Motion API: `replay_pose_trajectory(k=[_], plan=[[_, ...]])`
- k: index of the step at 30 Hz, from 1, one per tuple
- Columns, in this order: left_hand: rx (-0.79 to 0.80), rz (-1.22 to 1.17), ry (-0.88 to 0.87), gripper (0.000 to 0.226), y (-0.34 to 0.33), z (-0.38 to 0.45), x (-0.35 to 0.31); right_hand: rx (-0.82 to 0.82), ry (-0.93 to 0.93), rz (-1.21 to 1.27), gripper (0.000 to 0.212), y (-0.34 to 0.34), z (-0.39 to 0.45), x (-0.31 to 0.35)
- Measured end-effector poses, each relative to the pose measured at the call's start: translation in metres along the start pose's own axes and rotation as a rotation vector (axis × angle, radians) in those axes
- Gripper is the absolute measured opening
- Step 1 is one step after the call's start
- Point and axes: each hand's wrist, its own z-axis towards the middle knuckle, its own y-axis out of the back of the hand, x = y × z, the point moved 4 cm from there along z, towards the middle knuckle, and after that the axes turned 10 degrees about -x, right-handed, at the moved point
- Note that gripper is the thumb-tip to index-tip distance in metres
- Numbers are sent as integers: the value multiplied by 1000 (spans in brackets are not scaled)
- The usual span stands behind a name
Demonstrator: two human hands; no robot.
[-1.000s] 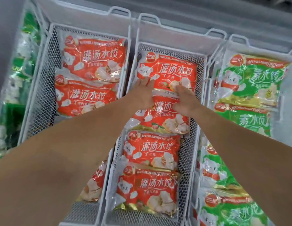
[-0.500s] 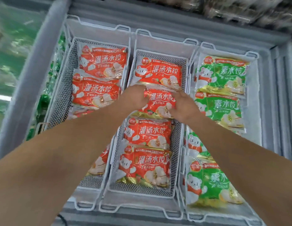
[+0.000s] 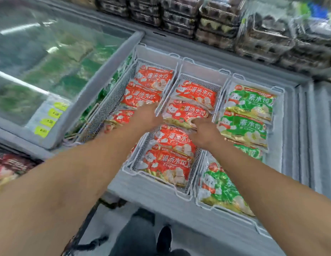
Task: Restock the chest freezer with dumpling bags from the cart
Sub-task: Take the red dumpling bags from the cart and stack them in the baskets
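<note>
The open grey chest freezer (image 3: 292, 126) is flanked by a closed sliding glass lid (image 3: 50, 58) with blurred yellow price tags (image 3: 50, 117) on the left, and dark egg cartons (image 3: 225, 21) are stacked on the shelf behind. Red dumpling bags printed 灌汤水饺 fill the left and middle white wire baskets (image 3: 113, 104), green bags (image 3: 251, 100) printed 素水饺 the right one. The second red bag (image 3: 185, 113) in the middle basket is touched by the left hand (image 3: 148, 117) and right hand (image 3: 203, 133); whether the fingers grasp it cannot be told.
</note>
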Motion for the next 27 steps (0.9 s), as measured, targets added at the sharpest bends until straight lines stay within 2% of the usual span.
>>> replay_pose_trajectory(k=[12, 16, 24, 27], plan=[[-172, -30, 261, 57, 71, -163, 90, -26, 311, -23, 60, -12, -92, 122], [-245, -93, 406, 55, 96, -232, 153, 12, 437, -72, 58, -44, -124, 195], [-290, -160, 560, 54, 122, -349, 285, 101, 600, -81, 55, -117, -197, 337], [-289, -212, 597, 61, 124, -382, 339, 140, 631, -78, 56, -146, -223, 384]])
